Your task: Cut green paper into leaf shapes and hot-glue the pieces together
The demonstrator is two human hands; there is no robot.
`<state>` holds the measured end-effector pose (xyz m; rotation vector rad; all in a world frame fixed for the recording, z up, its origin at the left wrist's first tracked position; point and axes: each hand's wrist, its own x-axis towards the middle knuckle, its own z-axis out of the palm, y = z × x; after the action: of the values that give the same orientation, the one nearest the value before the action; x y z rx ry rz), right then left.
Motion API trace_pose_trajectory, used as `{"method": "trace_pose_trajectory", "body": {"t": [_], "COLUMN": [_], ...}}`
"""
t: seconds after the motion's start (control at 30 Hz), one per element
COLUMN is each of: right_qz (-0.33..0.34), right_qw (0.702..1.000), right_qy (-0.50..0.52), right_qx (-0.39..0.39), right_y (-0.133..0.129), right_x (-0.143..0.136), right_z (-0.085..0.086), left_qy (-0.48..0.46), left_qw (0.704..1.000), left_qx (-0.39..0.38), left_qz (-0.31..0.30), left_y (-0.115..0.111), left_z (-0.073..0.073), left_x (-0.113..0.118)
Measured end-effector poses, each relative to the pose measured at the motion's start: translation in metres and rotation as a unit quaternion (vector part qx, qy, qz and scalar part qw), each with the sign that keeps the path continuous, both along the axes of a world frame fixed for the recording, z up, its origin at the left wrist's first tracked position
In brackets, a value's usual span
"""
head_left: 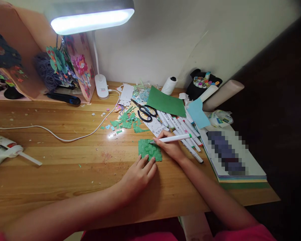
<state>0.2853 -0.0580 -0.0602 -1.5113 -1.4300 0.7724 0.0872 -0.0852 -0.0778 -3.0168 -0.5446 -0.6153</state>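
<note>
A small green paper square [143, 146] lies on the wooden table, with a flower-like outline drawn on it. My left hand [137, 174] rests at its lower edge, the fingers spread and their tips on the paper. In my right hand [169, 146] is a white marker [175, 138] with a green end, its tip at the upper part of the square. Just behind are green paper scraps [126, 120], black-handled scissors [145, 112] and a white sheet with drawn outlines [156, 126].
Several markers [188, 132] lie right of my right hand. A larger green sheet [165, 102] is behind them, and a paper stack [256, 167] sits at the right. A glue gun [5, 149] lies far left; a lamp [92, 20] hangs overhead.
</note>
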Motion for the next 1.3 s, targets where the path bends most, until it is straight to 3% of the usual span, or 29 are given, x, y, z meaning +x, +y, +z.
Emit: {"method": "trace_pose_trajectory", "body": {"t": [0.83, 1.3], "right_qz": [0.041, 0.037], "right_qw": [0.998, 0.999], "right_qy": [0.02, 0.034], "right_qx": [-0.033, 0.019], "right_y": [-0.0007, -0.0012], "right_x": [0.002, 0.0007], "right_z": [-0.0001, -0.0005], "left_qy": [-0.002, -0.002], "left_qw": [1.0, 1.0], "left_qx": [0.01, 0.009], "left_qz": [-0.003, -0.003], "left_y": [0.0003, -0.0005], "left_z": [0.0048, 0.0024], "left_x": [-0.0013, 0.0004]}}
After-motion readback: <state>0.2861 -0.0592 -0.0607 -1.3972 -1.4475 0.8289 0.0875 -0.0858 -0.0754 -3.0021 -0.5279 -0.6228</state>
